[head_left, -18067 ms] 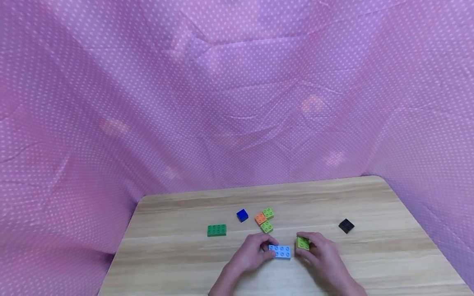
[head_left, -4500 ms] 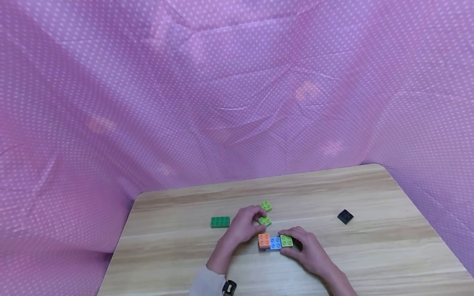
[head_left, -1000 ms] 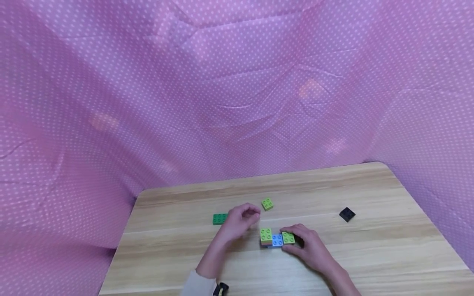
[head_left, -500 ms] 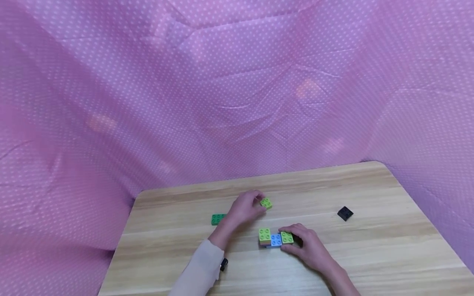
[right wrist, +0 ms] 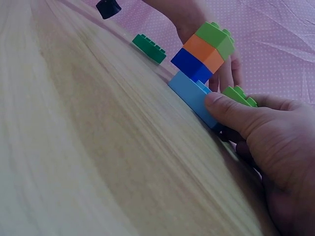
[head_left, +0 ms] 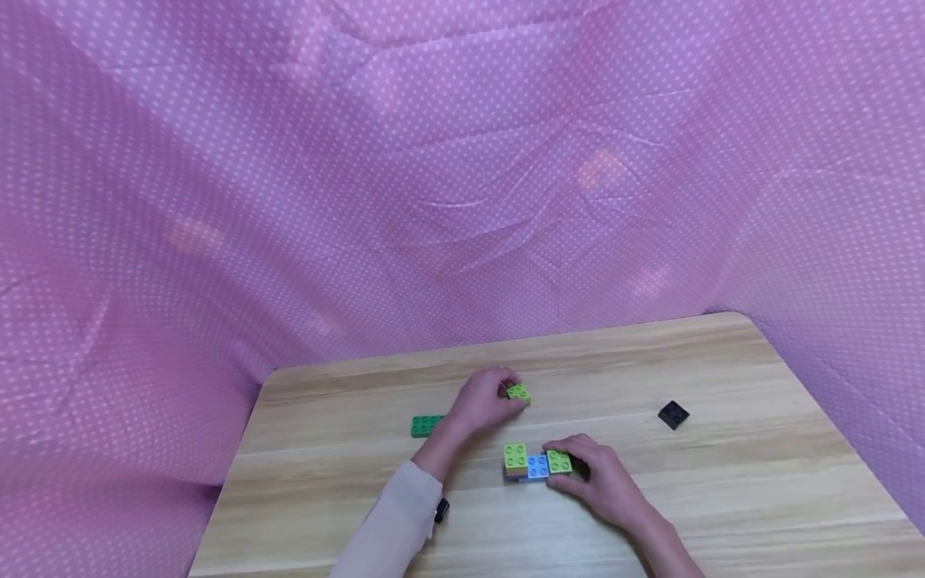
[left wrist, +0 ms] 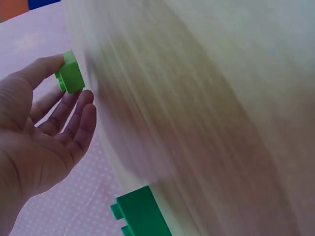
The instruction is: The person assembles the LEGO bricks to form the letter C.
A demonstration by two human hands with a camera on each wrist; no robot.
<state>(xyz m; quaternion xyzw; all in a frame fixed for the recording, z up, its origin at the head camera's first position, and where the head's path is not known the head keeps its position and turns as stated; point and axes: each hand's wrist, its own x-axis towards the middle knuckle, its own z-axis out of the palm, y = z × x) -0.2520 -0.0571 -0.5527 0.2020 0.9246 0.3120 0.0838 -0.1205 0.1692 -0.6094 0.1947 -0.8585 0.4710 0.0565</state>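
Change: a second ago the left hand (head_left: 486, 401) hovered short of the loose lime 2x2 brick (head_left: 519, 392); now thumb and finger pinch it, remaining fingers loosely bent. Brick is at the far middle of the table (head_left: 751, 482); cannot tell whether it has cleared the surface. Right hand (head_left: 603, 482) unmoved, thumb on near side and a finger on far side, pinching the right end of the light-blue 2x4 brick (head_left: 538, 466) and the lime brick seated there (head_left: 559, 461).

Left end of light-blue piece, bottom up: dark-blue brick (right wrist: 191, 65), orange brick (right wrist: 204, 49), lime brick on top (head_left: 515, 455). That top lime lay loose farther off 4.5 s ago.

Around: dark-green 2x4 brick (head_left: 425, 425) to the left, its right end hidden behind the left forearm; black 2x2 brick (head_left: 674, 414) well apart on the right. Pale sleeve (head_left: 393, 522) on left arm. Pink-purple dotted cloth (head_left: 462, 160) hangs beyond the far edge.
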